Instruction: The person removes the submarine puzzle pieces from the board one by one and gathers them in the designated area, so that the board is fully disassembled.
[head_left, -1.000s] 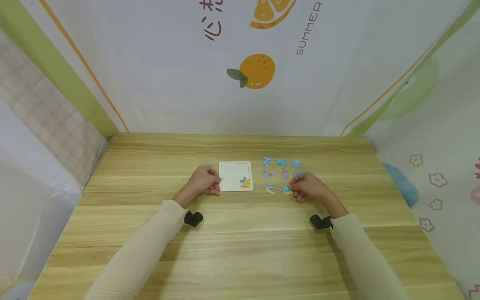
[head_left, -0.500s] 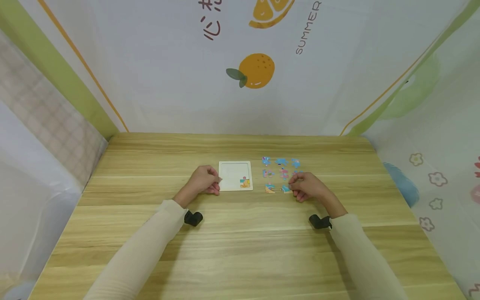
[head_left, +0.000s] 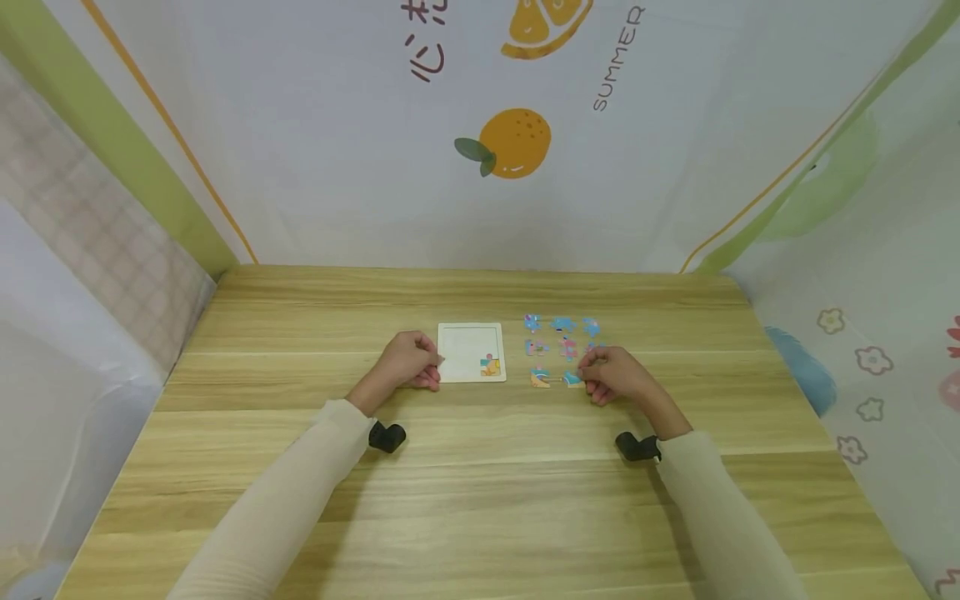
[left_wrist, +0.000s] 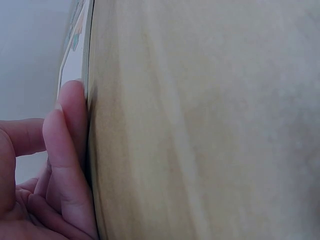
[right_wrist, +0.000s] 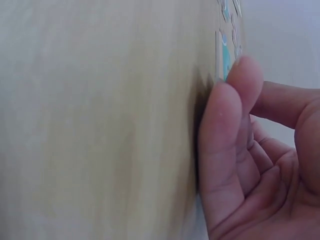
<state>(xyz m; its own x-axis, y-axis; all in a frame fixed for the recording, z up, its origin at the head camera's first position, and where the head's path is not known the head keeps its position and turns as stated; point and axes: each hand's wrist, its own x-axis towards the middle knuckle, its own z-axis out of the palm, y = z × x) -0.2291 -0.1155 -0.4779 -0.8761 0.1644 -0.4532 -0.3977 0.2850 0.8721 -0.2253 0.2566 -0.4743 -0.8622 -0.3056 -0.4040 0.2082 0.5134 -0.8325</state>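
Observation:
My left hand (head_left: 403,358) grips the left edge of a white square puzzle board (head_left: 461,348), fingertips at its rim. In the left wrist view the fingers (left_wrist: 65,160) lie low along the table, with the thumb bent behind them. One yellow and teal puzzle piece (head_left: 491,367) sits in the board's lower right corner. My right hand (head_left: 617,375) pinches at the right end of a blue and orange puzzle piece (head_left: 572,378), which lies on the table. The fingertips partly hide this piece in the right wrist view.
Several loose puzzle pieces (head_left: 562,323) lie in rows right of the board, one partly behind the right hand. The wooden table (head_left: 480,483) ends at a printed white curtain (head_left: 360,167) behind. Black wrist cameras (head_left: 387,437) hang below both sleeves.
Both hands keep their places at the board and the piece. The right wrist has shifted very slightly to the left.

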